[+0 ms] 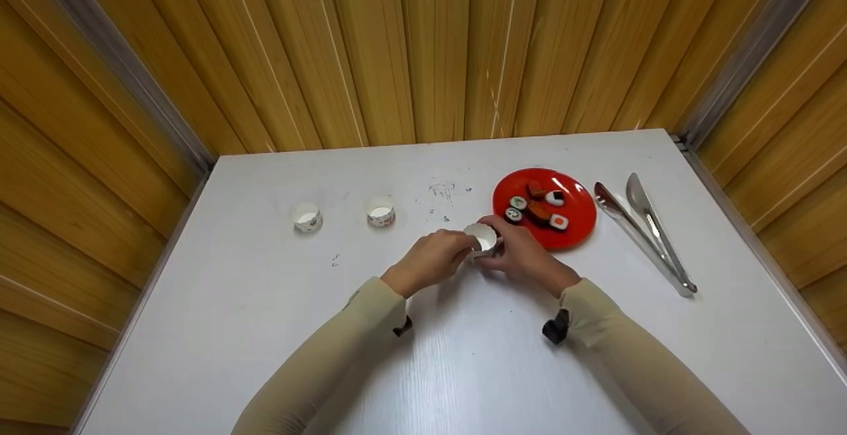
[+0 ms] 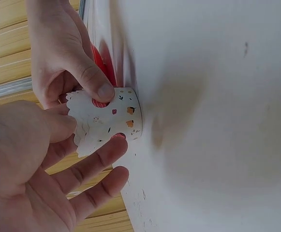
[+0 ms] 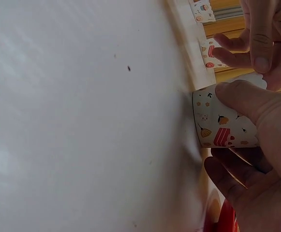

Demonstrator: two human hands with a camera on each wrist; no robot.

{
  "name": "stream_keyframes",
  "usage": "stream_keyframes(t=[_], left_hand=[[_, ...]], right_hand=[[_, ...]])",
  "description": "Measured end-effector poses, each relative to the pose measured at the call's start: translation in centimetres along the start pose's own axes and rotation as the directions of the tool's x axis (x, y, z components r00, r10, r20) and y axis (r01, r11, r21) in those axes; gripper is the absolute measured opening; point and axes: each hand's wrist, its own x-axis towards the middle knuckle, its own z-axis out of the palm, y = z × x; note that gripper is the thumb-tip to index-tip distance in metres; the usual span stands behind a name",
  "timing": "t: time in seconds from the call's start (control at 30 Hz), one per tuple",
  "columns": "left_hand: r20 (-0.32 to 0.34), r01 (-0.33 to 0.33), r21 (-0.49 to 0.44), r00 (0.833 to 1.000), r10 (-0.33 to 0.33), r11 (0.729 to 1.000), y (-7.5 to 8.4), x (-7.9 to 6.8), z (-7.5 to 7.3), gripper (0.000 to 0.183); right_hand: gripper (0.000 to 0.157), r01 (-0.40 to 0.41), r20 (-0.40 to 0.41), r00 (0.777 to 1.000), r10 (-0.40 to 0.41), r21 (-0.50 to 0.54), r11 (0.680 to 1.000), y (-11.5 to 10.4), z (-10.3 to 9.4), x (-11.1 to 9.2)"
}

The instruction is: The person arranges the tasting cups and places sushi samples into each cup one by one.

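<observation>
A white paper baking cup (image 1: 482,239) with a scalloped rim is between both hands, just left of a red plate (image 1: 577,235). My left hand (image 1: 433,256) pinches the cup's rim with thumb and forefinger. Its other fingers (image 2: 99,191) stretch along the printed side. From the right, my right hand (image 1: 523,253) grips the cup's wall, its thumb (image 3: 237,94) laid along the side. In the left wrist view the rim looks layered; I cannot tell whether cups are nested. Small flower and cake prints show on the wall.
Two more baking cups, a left one (image 1: 308,218) and a nearer one (image 1: 381,212), stand apart on the white table (image 1: 265,329). Several sushi pieces (image 1: 539,211) lie on the plate. Metal tongs (image 1: 652,236) lie spread at its right. Wood-patterned walls (image 1: 437,51) surround the table.
</observation>
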Motion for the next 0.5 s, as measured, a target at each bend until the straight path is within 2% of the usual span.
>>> stream_keyframes(t=[0.23, 0.5], left_hand=[[-0.007, 0.005, 0.008, 1.0, -0.005, 1.0, 0.14, 0.04, -0.02, 0.02], [-0.017, 0.003, 0.018, 1.0, -0.002, 1.0, 0.14, 0.04, 0.15, 0.014]], right_hand=[[0.061, -0.009, 0.002, 1.0, 0.009, -0.001, 1.0, -0.07, -0.06, 0.0], [0.06, 0.053, -0.011, 0.999, -0.053, 0.001, 0.999, 0.32, 0.13, 0.0]])
